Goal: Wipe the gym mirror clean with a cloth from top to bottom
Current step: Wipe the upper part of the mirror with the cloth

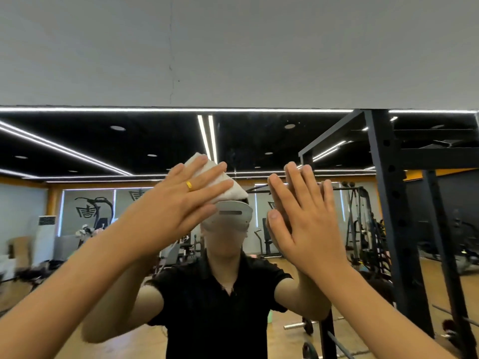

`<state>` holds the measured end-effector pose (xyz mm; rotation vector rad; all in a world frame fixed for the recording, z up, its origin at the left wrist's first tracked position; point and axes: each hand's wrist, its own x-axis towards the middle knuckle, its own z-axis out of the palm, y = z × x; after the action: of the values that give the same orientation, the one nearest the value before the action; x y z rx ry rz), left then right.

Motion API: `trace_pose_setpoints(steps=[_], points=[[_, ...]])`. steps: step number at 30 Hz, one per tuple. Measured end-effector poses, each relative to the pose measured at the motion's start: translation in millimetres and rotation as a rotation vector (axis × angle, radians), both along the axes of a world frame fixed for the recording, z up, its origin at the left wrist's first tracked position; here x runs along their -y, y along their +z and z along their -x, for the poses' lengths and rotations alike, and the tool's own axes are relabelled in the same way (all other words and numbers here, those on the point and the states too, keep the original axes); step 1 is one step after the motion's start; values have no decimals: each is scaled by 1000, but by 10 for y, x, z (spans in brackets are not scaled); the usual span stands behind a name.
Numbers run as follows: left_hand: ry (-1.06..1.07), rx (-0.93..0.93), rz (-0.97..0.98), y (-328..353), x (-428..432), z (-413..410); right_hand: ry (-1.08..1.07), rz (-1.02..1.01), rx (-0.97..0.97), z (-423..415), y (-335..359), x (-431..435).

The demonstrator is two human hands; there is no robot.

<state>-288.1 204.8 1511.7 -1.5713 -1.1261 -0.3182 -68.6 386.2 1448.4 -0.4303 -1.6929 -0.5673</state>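
The gym mirror (77,156) fills the lower two thirds of the head view, its top edge running under a grey wall. My left hand (178,200), with a gold ring, presses a folded white cloth (230,189) flat against the glass with straight fingers. The cloth sits a little below the mirror's top edge, near the middle. My right hand (305,224) lies flat on the glass to the right of the cloth, fingers straight and pointing up, holding nothing. The mirror reflects a person in a black shirt with both arms raised.
A black steel rack (388,203) stands at the right, close to the mirror, with a barbell and plates near its foot. The grey wall (233,47) rises above the mirror. Gym machines and a wooden floor appear in the reflection.
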Motion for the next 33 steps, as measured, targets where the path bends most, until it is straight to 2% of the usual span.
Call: trace_pose_setpoints(steps=[6,13,18,22,24,27,30,33], points=[[-106,227,-209,-73,-254,-326,40,1,-5,-1,1,11],[-122,446,-403,549,-577,-840,75,-2,-15,-11,5,25],[-116,367,-457,279,-599,-778,72,-11,-14,1,6,-22],[-135,395,-421,-303,-533,-740,53,-19,-16,-4,12,-27],[-153,405,-421,-380,-552,-709,43,-9,-1,-7,16,-20],[-150,442,-417,-208,-576,-718,54,2,14,-9,20,-22],[-106,476,-403,218,-621,-744,64,-9,-3,-2,14,-28],[-156,449,-439,630,-673,-795,59,-29,-26,10,9,-28]])
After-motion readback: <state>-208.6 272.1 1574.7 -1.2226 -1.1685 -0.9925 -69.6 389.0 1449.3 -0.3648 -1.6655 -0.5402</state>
